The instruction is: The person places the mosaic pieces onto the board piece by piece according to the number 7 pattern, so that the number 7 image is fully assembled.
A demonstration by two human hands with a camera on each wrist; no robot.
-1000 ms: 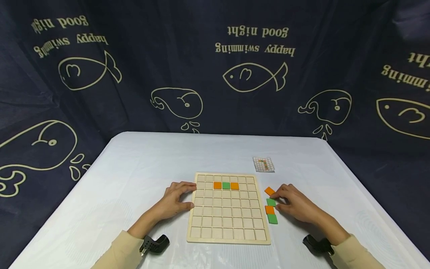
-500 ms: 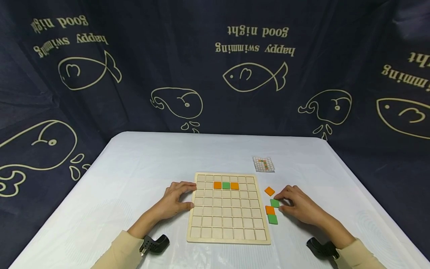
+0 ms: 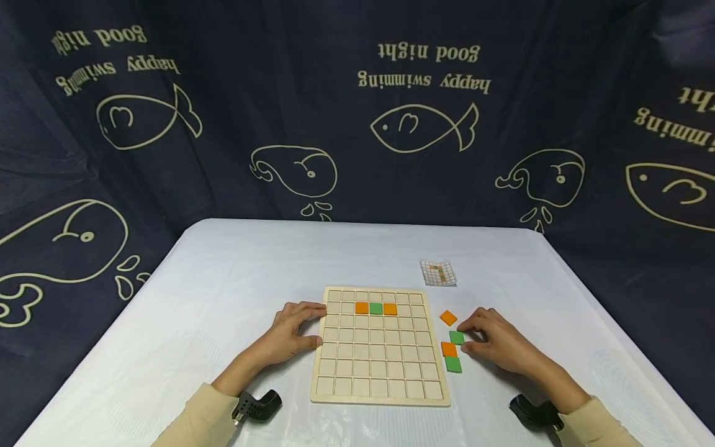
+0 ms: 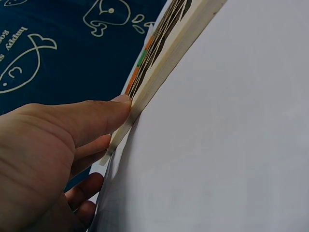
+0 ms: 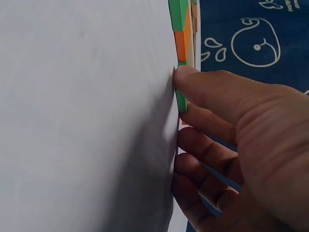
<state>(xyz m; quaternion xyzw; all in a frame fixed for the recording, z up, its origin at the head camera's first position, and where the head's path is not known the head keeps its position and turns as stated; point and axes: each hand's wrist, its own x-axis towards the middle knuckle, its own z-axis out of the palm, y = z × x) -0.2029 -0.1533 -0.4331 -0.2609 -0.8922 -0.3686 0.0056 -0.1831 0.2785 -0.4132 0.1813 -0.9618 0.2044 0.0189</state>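
A wooden grid board (image 3: 370, 398) lies on the table, with two orange tiles and a green tile (image 3: 376, 308) between them in its second row from the far side. My left hand (image 3: 290, 332) rests against the board's left edge, thumb and fingertips touching the rim, as the left wrist view also shows. To the right of the board, my right hand (image 3: 497, 341) pinches a loose green tile (image 3: 456, 338) between thumb and index finger. In the right wrist view the thumb overlaps this green tile (image 5: 181, 99), which lies at the tabletop.
A loose orange tile (image 3: 449, 318) lies beyond the pinched one. Nearer me are another orange tile (image 3: 449, 349) and a green tile (image 3: 454, 364), edge to edge. A small printed grid card (image 3: 438, 273) lies past the board's far right corner. A dark curtain (image 3: 357, 186) hangs behind the table.
My right hand has drawn back slightly to the right from the orange tile, and the green tile has shifted right with it. The left hand and board have stayed still.
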